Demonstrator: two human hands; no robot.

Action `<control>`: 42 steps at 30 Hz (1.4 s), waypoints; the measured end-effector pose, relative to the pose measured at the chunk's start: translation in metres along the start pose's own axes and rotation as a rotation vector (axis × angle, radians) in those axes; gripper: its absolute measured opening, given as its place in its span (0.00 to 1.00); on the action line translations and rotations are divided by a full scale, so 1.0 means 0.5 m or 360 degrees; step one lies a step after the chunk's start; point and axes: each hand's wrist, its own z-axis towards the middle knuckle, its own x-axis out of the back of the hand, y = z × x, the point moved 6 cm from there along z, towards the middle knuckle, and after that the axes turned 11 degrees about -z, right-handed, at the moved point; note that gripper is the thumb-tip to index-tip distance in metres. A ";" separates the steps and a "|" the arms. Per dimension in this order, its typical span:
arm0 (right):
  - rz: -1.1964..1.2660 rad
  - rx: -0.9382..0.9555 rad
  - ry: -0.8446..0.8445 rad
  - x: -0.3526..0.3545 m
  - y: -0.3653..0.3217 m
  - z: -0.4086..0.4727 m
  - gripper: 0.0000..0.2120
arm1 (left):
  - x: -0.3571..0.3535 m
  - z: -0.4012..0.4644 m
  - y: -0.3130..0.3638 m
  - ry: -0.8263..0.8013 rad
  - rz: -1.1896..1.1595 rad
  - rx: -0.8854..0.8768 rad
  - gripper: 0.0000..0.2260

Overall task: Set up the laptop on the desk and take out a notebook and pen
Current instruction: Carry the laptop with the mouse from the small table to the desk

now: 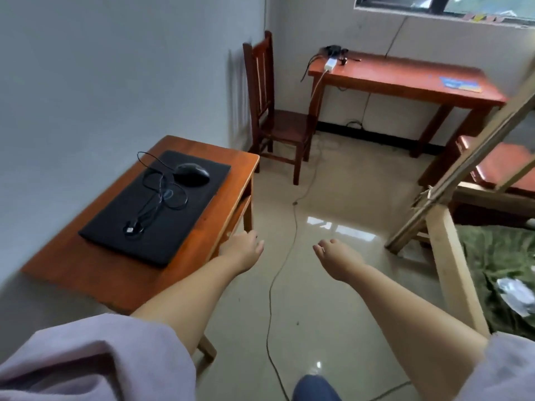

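Observation:
A closed black laptop (156,206) lies flat on a small wooden desk (220,209) against the left wall. On its lid rest a black mouse (191,174) and its coiled cable (156,198). My left hand (241,250) hovers by the desk's right front edge, fingers loosely curled, holding nothing. My right hand (337,261) hangs over the floor to the right, also loosely curled and holding nothing. No notebook or pen shows.
A wooden chair (278,123) stands at the far wall beside a long red-brown table (405,79) with a power strip and a blue card. A cable (278,270) trails across the tiled floor. A wooden bed frame (451,256) stands at the right.

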 end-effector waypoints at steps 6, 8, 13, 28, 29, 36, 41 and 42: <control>-0.0156 0.0447 0.0122 0.101 -0.013 0.291 0.17 | 0.124 0.126 -0.113 0.0365 -0.0045 0.0452 0.17; -0.0144 0.0598 0.0156 0.144 -0.042 0.374 0.18 | 0.159 0.133 -0.167 0.0476 -0.0122 0.0656 0.18; -0.0042 0.0862 0.0172 0.251 -0.132 0.514 0.13 | 0.216 0.085 -0.285 0.0773 -0.0270 0.1105 0.17; 0.0176 0.0868 0.0239 0.397 -0.415 0.816 0.22 | 0.214 -0.030 -0.603 0.1206 -0.0847 0.2108 0.23; 0.0165 0.0836 0.0209 0.393 -0.422 0.830 0.23 | 0.213 -0.025 -0.610 0.1200 -0.0848 0.2145 0.24; 0.0539 0.0362 -0.0089 0.340 -0.434 0.920 0.26 | 0.211 -0.018 -0.636 0.1252 -0.0811 0.2435 0.25; 0.0527 0.0247 -0.0190 0.317 -0.444 0.953 0.32 | 0.209 -0.020 -0.639 0.1252 -0.0891 0.2598 0.29; 0.0513 0.0282 -0.0214 0.315 -0.445 0.960 0.34 | 0.206 -0.018 -0.640 0.1272 -0.0910 0.2609 0.30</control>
